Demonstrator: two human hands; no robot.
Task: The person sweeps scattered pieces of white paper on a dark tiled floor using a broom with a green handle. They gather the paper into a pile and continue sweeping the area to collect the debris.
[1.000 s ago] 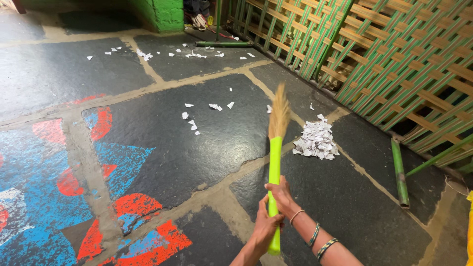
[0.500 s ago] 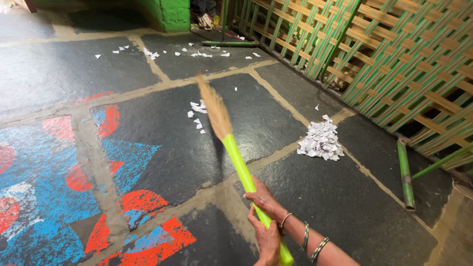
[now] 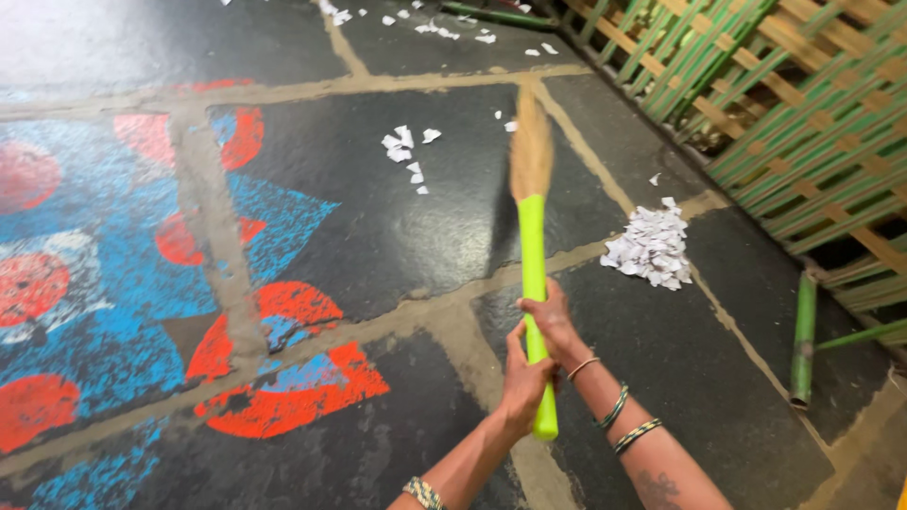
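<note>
broom points straight ahead, scraps off to its left

both hands are closed around the green handle of the broom (image 3: 532,255): right hand (image 3: 551,322) higher, left hand (image 3: 522,382) lower. its long axis runs away from the person, the bristles just right of the loose paper scraps (image 3: 404,151); the paper pile (image 3: 652,247) lies right of the handle.

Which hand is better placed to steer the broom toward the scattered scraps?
Probably the right hand: it grips the broom higher, nearer the bristles. The left hand holds near the handle's end. The scattered scraps lie ahead-left.
</note>
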